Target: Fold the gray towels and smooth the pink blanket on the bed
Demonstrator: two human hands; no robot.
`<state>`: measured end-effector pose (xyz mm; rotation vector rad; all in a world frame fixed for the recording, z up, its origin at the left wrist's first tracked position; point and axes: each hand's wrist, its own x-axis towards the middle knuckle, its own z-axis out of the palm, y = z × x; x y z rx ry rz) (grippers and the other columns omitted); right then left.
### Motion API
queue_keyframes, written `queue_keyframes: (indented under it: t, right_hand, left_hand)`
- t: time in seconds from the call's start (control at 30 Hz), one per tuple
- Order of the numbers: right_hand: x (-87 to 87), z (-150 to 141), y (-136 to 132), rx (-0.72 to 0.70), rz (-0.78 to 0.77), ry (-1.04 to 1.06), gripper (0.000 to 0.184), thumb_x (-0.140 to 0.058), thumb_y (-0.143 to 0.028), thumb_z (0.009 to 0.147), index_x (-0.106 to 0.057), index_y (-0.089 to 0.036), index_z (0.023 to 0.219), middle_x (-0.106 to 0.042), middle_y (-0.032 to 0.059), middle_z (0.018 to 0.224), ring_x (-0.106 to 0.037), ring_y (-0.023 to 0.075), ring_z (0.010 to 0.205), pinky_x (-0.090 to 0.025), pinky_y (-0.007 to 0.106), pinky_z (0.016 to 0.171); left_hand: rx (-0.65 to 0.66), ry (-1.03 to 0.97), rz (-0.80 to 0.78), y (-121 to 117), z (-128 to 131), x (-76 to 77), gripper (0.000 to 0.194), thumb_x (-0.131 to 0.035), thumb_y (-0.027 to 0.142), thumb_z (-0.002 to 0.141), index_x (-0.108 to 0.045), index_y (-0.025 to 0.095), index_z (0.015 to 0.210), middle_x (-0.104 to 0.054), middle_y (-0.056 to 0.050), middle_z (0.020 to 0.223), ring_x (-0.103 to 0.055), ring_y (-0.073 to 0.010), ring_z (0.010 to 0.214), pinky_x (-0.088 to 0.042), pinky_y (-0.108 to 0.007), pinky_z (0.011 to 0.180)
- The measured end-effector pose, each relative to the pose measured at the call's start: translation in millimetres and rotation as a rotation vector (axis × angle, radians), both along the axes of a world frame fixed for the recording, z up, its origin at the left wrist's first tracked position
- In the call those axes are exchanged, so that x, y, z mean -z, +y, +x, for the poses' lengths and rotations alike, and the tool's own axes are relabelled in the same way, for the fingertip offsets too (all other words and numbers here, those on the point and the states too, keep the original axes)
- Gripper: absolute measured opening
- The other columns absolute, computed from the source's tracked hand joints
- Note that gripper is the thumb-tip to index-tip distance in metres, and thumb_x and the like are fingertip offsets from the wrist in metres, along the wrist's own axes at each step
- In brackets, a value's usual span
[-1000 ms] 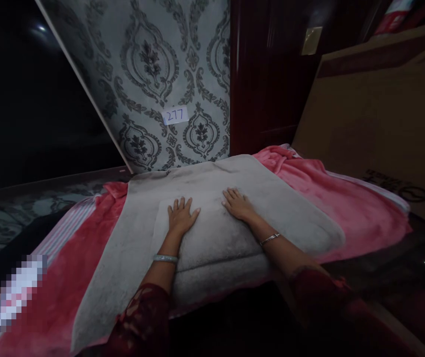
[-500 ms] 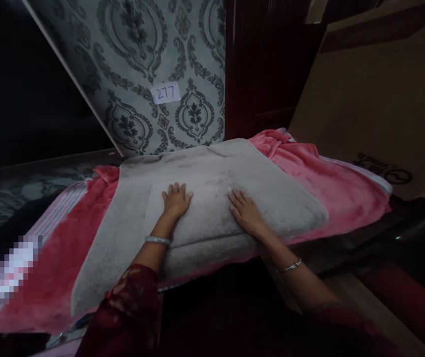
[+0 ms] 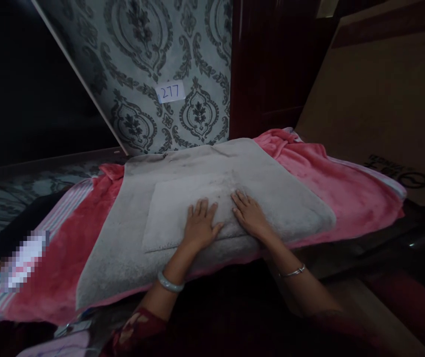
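A grey plush mat point(image 3: 119, 248) lies spread over a pink-red fleece blanket point(image 3: 361, 198) with a striped edge. In the mat's middle is a paler rectangular area point(image 3: 171, 198), with a dark seam or crease along its near side. My left hand point(image 3: 201, 225) lies flat on this pale area, fingers spread, a pale bangle on its wrist. To its right, my right hand point(image 3: 249, 213) also rests palm down on the mat, fingers stretched out, below a faint dark smudge. Neither hand grips anything.
Behind the mat stands a patterned wall point(image 3: 197, 114) bearing a paper label point(image 3: 171, 91) marked 277. A dark red door or panel point(image 3: 264, 64) is beside it. A large cardboard box point(image 3: 391, 99) stands at right, a black screen-like panel point(image 3: 37, 89) at left.
My left hand has slid right and toward me across the mat, closer to my right hand. My right hand stays nearly in place. The view has shifted slightly.
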<state>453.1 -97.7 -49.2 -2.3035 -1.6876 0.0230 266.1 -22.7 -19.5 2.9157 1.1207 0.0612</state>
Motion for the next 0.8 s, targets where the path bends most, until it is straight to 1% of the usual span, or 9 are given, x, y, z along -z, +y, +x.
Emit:
queue_keyframes:
  t: [0.17, 0.23, 0.3, 0.37, 0.47, 0.57, 0.67, 0.73, 0.8]
  right_hand:
    - [3.6, 2, 1, -0.01, 0.004, 0.013, 0.057, -0.03, -0.036, 0.101, -0.033, -0.021, 0.156, -0.02, 0.0026, 0.164, -0.03, 0.0299, 0.145, -0.03, 0.043, 0.115]
    - [5.6, 2, 1, -0.01, 0.007, 0.014, 0.057, -0.031, -0.037, 0.101, -0.034, -0.022, 0.156, -0.021, 0.0026, 0.164, -0.03, 0.0304, 0.144, -0.029, 0.044, 0.115]
    - [6.6, 2, 3, -0.005, 0.017, 0.012, 0.056, -0.032, -0.037, 0.101, -0.035, -0.023, 0.155, -0.021, 0.0025, 0.163, -0.031, 0.0306, 0.144, -0.029, 0.045, 0.115]
    - [5.9, 0, 4, 0.001, 0.021, 0.013, 0.056, -0.033, -0.037, 0.101, -0.035, -0.023, 0.155, -0.021, 0.0029, 0.163, -0.032, 0.0304, 0.144, -0.03, 0.045, 0.115]
    - [1.4, -3, 4, 0.002, 0.014, 0.033, 0.056, -0.034, -0.037, 0.101, -0.036, -0.022, 0.155, -0.021, 0.0041, 0.163, -0.032, 0.0301, 0.144, -0.03, 0.043, 0.115]
    - [-2.7, -4, 5, -0.008, 0.032, 0.073, 0.056, -0.035, -0.035, 0.101, -0.036, -0.023, 0.155, -0.021, 0.005, 0.163, -0.031, 0.0287, 0.145, -0.029, 0.043, 0.115]
    - [-2.6, -1, 7, 0.006, 0.076, 0.154, 0.061, -0.04, -0.034, 0.099, -0.031, -0.018, 0.156, -0.016, 0.0109, 0.164, -0.029, 0.0261, 0.146, -0.03, 0.041, 0.116]
    - [-1.4, 4, 10, 0.044, 0.092, 0.227, 0.068, -0.045, -0.034, 0.096, -0.026, -0.013, 0.157, -0.013, 0.0155, 0.164, -0.028, 0.0253, 0.147, -0.03, 0.04, 0.116]
    - [-2.0, 11, 15, 0.094, 0.102, 0.297, 0.072, -0.049, -0.033, 0.093, -0.024, -0.011, 0.157, -0.016, 0.0174, 0.163, -0.028, 0.0245, 0.147, -0.03, 0.039, 0.117]
  left_hand:
    - [-0.309, 0.042, 0.033, 30, -83, -6.0, 0.062, -0.032, 0.049, 0.098, -0.031, 0.024, 0.155, -0.02, -0.009, 0.164, -0.015, -0.0315, 0.152, -0.019, -0.057, 0.121]
    - [-0.382, 0.027, 0.021, 38, -111, -4.8, 0.059, -0.028, 0.044, 0.1, -0.03, 0.024, 0.155, -0.02, -0.008, 0.164, -0.018, -0.0314, 0.151, -0.024, -0.057, 0.119]
    - [-0.408, -0.006, -0.004, 42, -130, -2.2, 0.057, -0.027, 0.039, 0.1, -0.031, 0.023, 0.155, -0.02, -0.008, 0.164, -0.023, -0.0299, 0.15, -0.026, -0.057, 0.118]
    - [-0.409, -0.05, -0.015, 46, -139, 0.5, 0.056, -0.028, 0.036, 0.1, -0.034, 0.023, 0.154, -0.022, -0.01, 0.164, -0.026, -0.0276, 0.149, -0.027, -0.055, 0.118]
    - [-0.433, -0.117, -0.031, 56, -142, 1.6, 0.057, -0.032, 0.036, 0.098, -0.039, 0.019, 0.151, -0.036, -0.014, 0.158, -0.033, -0.0262, 0.146, -0.031, -0.05, 0.117]
    - [-0.46, -0.193, -0.068, 75, -142, -2.6, 0.061, -0.038, 0.042, 0.093, -0.045, 0.016, 0.147, -0.049, -0.014, 0.149, -0.042, -0.0284, 0.141, -0.036, -0.047, 0.115]
    - [-0.481, -0.343, -0.115, 96, -141, -9.4, 0.068, -0.045, 0.047, 0.085, -0.05, 0.012, 0.142, -0.058, -0.014, 0.14, -0.052, -0.0291, 0.132, -0.04, -0.043, 0.112]
    - [-0.546, -0.464, -0.177, 110, -139, -13.0, 0.07, -0.049, 0.049, 0.081, -0.053, 0.01, 0.138, -0.065, -0.015, 0.131, -0.06, -0.0291, 0.123, -0.047, -0.041, 0.106]
    - [-0.618, -0.56, -0.232, 121, -138, -14.6, 0.066, -0.053, 0.048, 0.078, -0.058, 0.01, 0.132, -0.071, -0.014, 0.118, -0.066, -0.0296, 0.111, -0.053, -0.04, 0.097]
